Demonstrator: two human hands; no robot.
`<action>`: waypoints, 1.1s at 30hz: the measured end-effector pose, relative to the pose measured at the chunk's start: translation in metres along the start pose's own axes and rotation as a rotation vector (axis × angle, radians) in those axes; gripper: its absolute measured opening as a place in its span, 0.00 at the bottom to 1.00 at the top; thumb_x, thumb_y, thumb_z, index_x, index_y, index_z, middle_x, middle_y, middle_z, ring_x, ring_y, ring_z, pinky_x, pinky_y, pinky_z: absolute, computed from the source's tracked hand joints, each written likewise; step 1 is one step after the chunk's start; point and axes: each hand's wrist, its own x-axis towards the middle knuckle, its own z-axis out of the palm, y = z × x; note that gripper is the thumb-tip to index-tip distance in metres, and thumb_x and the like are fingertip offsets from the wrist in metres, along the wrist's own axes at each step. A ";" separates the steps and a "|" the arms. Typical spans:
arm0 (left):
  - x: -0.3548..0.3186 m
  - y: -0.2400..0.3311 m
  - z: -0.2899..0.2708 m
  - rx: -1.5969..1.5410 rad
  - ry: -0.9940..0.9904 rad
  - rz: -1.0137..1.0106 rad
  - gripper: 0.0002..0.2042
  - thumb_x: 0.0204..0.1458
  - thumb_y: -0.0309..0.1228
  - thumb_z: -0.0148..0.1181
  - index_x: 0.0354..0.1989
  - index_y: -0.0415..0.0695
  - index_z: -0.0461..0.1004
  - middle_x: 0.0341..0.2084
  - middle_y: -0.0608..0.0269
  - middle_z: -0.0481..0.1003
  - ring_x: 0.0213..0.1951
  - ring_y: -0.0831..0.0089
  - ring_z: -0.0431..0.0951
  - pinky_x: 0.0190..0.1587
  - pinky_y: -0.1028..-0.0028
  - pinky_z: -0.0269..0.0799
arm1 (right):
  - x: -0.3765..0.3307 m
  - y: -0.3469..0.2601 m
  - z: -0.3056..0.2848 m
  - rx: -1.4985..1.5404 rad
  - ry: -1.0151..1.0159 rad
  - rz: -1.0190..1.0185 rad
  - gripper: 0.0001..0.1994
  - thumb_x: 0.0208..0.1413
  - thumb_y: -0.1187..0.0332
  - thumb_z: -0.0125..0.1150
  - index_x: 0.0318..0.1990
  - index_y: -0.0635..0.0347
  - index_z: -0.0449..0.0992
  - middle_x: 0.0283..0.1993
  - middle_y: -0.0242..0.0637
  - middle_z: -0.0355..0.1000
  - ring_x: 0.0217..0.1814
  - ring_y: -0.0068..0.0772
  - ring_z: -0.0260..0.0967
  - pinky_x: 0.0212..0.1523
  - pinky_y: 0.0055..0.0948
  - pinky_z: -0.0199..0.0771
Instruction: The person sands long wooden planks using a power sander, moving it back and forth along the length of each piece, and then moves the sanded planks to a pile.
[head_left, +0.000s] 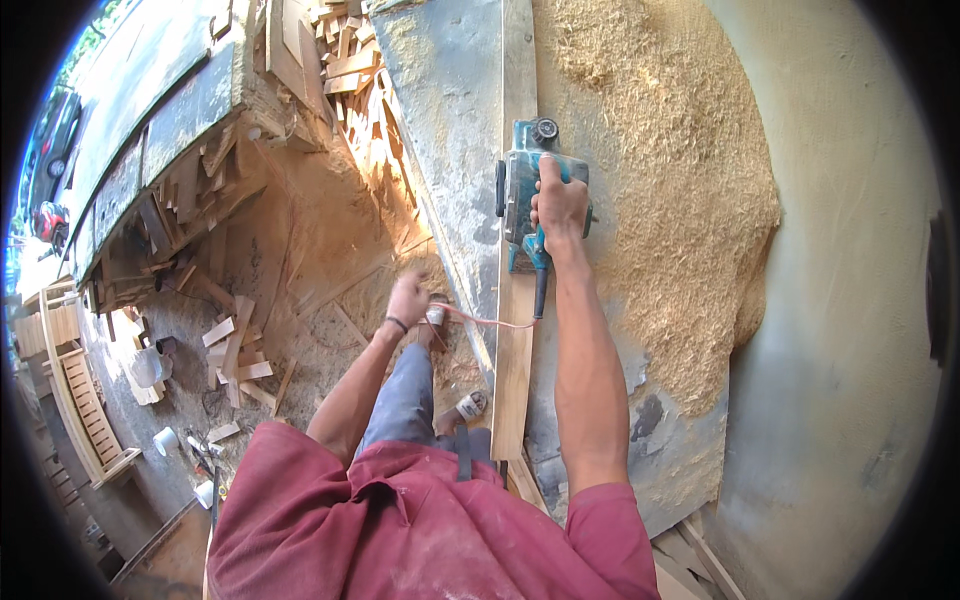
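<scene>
My right hand (561, 205) is wrapped round the handle of a teal electric hand planer (520, 192). The planer rests on a long wooden board (515, 350) lying lengthwise on a grey worktop (455, 130). A pinkish power cord (490, 321) runs from the planer's rear leftward to my left hand (407, 301). That hand is held off the worktop's left edge with its fingers curled, slightly blurred, and seems closed on the cord. The planer's underside is hidden.
Wood shavings (690, 180) are heaped right of the board, beside a pale wall (840, 250). Offcuts (240, 350) litter the floor at left, below another bench (160, 110). A slatted wooden piece (85, 400) stands at far left. My sandalled feet (470, 405) are beside the worktop.
</scene>
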 end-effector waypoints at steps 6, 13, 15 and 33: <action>0.179 0.071 -0.030 -0.229 0.575 -0.141 0.26 0.62 0.38 0.49 0.65 0.37 0.58 0.54 0.42 0.67 0.53 0.52 0.72 0.60 0.60 0.65 | 0.057 -0.045 0.029 -0.003 -0.018 -0.034 0.22 0.55 0.48 0.57 0.24 0.60 0.69 0.16 0.31 0.63 0.13 0.23 0.59 0.13 0.28 0.58; 0.244 0.139 -0.016 -0.065 0.545 -0.457 0.34 0.61 0.43 0.47 0.72 0.39 0.46 0.65 0.38 0.59 0.63 0.44 0.65 0.64 0.56 0.61 | 0.144 -0.094 0.060 -0.042 0.027 -0.143 0.22 0.53 0.51 0.57 0.19 0.60 0.70 0.14 0.34 0.65 0.12 0.26 0.62 0.13 0.29 0.63; 0.243 0.131 -0.013 -0.023 0.533 -0.431 0.35 0.61 0.43 0.46 0.73 0.40 0.43 0.67 0.39 0.58 0.64 0.45 0.64 0.65 0.56 0.60 | 0.164 -0.110 0.070 -0.061 0.044 -0.154 0.22 0.52 0.52 0.57 0.17 0.61 0.71 0.14 0.36 0.66 0.12 0.27 0.64 0.14 0.29 0.65; 0.243 0.126 -0.014 -0.088 0.532 -0.358 0.37 0.59 0.39 0.51 0.71 0.32 0.44 0.64 0.29 0.58 0.63 0.39 0.63 0.65 0.55 0.59 | 0.324 -0.205 0.141 -0.095 0.032 -0.258 0.26 0.53 0.47 0.63 0.26 0.68 0.75 0.22 0.39 0.71 0.15 0.28 0.67 0.16 0.30 0.66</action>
